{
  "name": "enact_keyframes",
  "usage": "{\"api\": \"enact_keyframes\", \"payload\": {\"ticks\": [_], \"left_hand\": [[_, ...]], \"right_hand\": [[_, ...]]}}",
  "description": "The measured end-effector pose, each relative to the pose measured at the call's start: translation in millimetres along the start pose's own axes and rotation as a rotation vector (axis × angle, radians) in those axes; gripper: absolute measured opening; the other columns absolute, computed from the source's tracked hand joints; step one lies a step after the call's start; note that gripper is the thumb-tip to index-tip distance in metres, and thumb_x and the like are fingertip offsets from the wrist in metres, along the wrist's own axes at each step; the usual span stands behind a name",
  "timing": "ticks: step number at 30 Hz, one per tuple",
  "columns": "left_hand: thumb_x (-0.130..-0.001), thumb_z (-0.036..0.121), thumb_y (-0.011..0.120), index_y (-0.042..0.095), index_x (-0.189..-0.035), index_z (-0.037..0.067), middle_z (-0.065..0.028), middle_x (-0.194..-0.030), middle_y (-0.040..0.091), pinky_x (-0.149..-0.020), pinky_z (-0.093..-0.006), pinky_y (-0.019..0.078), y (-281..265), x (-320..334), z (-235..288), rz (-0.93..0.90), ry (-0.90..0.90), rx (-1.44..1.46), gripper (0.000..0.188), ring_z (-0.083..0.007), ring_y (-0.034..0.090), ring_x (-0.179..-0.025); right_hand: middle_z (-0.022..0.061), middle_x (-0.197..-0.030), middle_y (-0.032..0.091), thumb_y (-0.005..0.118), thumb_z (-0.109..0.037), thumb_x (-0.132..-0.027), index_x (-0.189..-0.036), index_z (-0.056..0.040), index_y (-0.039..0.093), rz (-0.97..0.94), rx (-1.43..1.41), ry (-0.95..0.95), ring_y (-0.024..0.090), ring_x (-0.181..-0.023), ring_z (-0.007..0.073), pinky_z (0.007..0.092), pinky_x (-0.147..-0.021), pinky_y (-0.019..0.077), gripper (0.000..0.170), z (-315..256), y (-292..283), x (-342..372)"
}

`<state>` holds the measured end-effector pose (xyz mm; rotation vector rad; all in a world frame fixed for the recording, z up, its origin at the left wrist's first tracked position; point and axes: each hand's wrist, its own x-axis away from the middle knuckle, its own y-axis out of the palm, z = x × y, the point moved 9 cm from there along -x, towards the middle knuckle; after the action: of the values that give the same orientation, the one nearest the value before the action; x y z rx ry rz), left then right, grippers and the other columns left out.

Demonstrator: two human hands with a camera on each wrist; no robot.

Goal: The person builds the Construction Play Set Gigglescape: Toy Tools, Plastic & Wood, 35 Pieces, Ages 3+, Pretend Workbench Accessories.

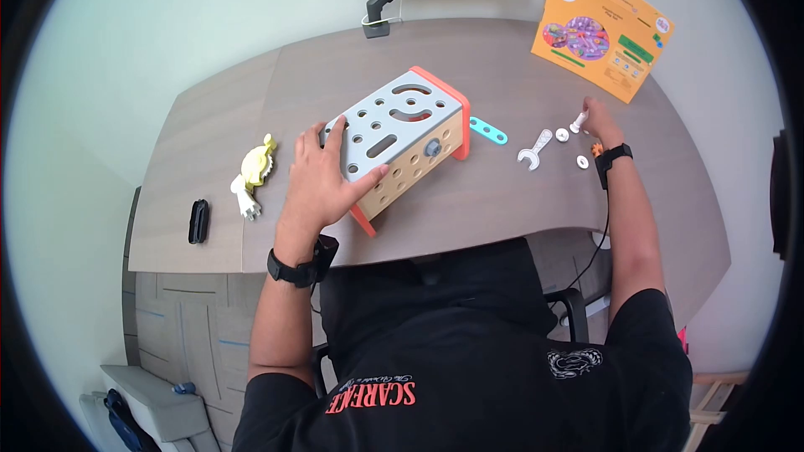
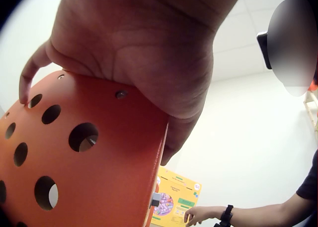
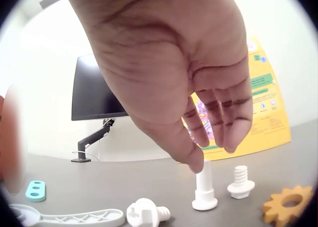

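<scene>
My left hand (image 1: 322, 180) grips the near-left end of a toy box (image 1: 402, 130), with its grey holed top, wooden side and orange ends. In the left wrist view, the hand (image 2: 134, 53) spans the upper edge of the orange end panel (image 2: 109, 172). A grey bolt head (image 1: 432, 148) sits in the wooden side. My right hand (image 1: 601, 124) is at the right, fingers loosely bent. In the right wrist view, the hand's (image 3: 174, 78) thumb tip is by the top of an upright white peg (image 3: 204, 190); no pinch on it is visible.
White screws (image 1: 562, 136) (image 3: 241, 182), an orange gear (image 3: 288, 205), a pale wrench (image 1: 534, 151) and a teal strip (image 1: 488, 130) lie between box and right hand. Yellow pieces (image 1: 257, 166) and a black case (image 1: 198, 221) lie left; an orange carton (image 1: 603, 33) stands behind.
</scene>
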<state>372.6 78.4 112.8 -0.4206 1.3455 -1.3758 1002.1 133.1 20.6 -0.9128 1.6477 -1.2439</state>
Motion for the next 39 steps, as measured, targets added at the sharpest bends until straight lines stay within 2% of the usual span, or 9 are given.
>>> {"api": "enact_keyframes", "payload": {"ticks": [2,8,14,17,23,26,32,35,39], "left_hand": [[-0.080,0.069,0.077,0.052,-0.152,-0.003,-0.0327,-0.147,0.049,-0.105,-0.0568,0.0490,-0.2,0.7,-0.1,0.001,-0.001,-0.001,0.105,-0.0465,0.049,-0.136],[-0.083,0.064,0.076,0.051,-0.152,-0.004,-0.0331,-0.147,0.049,-0.115,-0.0528,0.0418,-3.2,1.6,2.7,-0.023,-0.027,0.033,0.101,-0.0469,0.045,-0.138],[-0.081,0.066,0.077,0.052,-0.152,-0.002,-0.0315,-0.147,0.050,-0.112,-0.0525,0.0440,-4.2,1.9,3.2,-0.021,-0.066,0.021,0.101,-0.0449,0.046,-0.139],[-0.081,0.069,0.076,0.053,-0.152,0.000,-0.0302,-0.148,0.049,-0.113,-0.0573,0.0405,0.1,4.2,4.0,0.009,-0.107,-0.009,0.101,-0.0435,0.046,-0.139],[-0.086,0.069,0.070,0.051,-0.153,0.001,-0.0280,-0.151,0.047,-0.115,-0.0660,0.0291,7.7,4.1,0.4,0.034,-0.191,-0.026,0.097,-0.0439,0.042,-0.143],[-0.089,0.063,0.071,0.047,-0.156,0.003,-0.0284,-0.157,0.040,-0.116,-0.0644,0.0295,5.6,7.1,-0.3,0.105,-0.104,0.014,0.094,-0.0456,0.035,-0.147],[-0.067,0.057,0.091,0.024,-0.165,0.001,-0.0339,-0.161,0.025,-0.123,-0.0614,0.0236,-7.2,22.2,-3.9,0.175,0.053,0.295,0.131,-0.0495,0.024,-0.152],[-0.059,0.054,0.096,0.017,-0.166,0.002,-0.0350,-0.161,0.023,-0.121,-0.0627,0.0268,-0.5,26.6,-12.6,0.170,0.100,0.299,0.143,-0.0506,0.023,-0.151],[-0.060,0.049,0.095,0.020,-0.165,0.004,-0.0324,-0.158,0.026,-0.118,-0.0625,0.0321,5.5,30.5,-18.8,0.161,0.028,0.336,0.137,-0.0507,0.028,-0.147]], "right_hand": [[0.0215,-0.106,0.071,0.087,-0.006,-0.073,-0.101,-0.0040,0.064,0.115,0.027,-0.032,0.069,-0.102,0.0411,0.0478,-0.084,0.0559,0.036,-2.3,-10.4,1.6],[0.0204,-0.097,0.074,0.087,-0.013,-0.076,-0.091,-0.0042,0.067,0.057,0.065,-0.036,0.072,-0.096,0.0374,0.0463,-0.079,0.0566,0.026,-83.7,-59.2,53.7],[0.0083,-0.075,0.065,0.088,-0.015,-0.080,-0.090,-0.0037,0.069,-0.155,-0.287,-0.293,0.063,-0.070,0.0194,0.0367,-0.064,0.0499,0.025,-139.5,-19.4,68.7],[0.0099,-0.084,0.068,0.088,-0.024,-0.082,-0.093,-0.0049,0.070,-0.306,-0.369,-0.406,0.066,-0.079,0.0239,0.0400,-0.069,0.0519,0.028,-181.1,-0.4,90.5],[0.0078,-0.082,0.068,0.086,-0.023,-0.085,-0.093,-0.0042,0.070,-0.603,-0.335,-0.520,0.065,-0.078,0.0216,0.0386,-0.069,0.0508,0.026,-237.7,29.7,137.7],[0.0077,-0.080,0.067,0.087,-0.024,-0.084,-0.091,-0.0038,0.068,-0.658,-0.328,-0.532,0.064,-0.077,0.0217,0.0381,-0.069,0.0504,0.028,-240.9,49.7,144.2],[0.0013,-0.072,0.058,0.090,-0.024,-0.082,-0.080,-0.0068,0.060,-0.605,-0.380,-0.491,0.054,-0.070,0.0141,0.0334,-0.062,0.0438,0.035,-226.6,34.9,140.9],[0.0003,-0.070,0.055,0.091,-0.025,-0.082,-0.076,-0.0082,0.054,-0.589,-0.372,-0.415,0.051,-0.068,0.0132,0.0331,-0.060,0.0415,0.040,-207.0,26.8,132.9],[0.0003,-0.070,0.053,0.092,-0.027,-0.081,-0.075,-0.0087,0.051,-0.576,-0.341,-0.376,0.049,-0.068,0.0130,0.0331,-0.060,0.0404,0.045,-180.8,20.5,127.8]]}}
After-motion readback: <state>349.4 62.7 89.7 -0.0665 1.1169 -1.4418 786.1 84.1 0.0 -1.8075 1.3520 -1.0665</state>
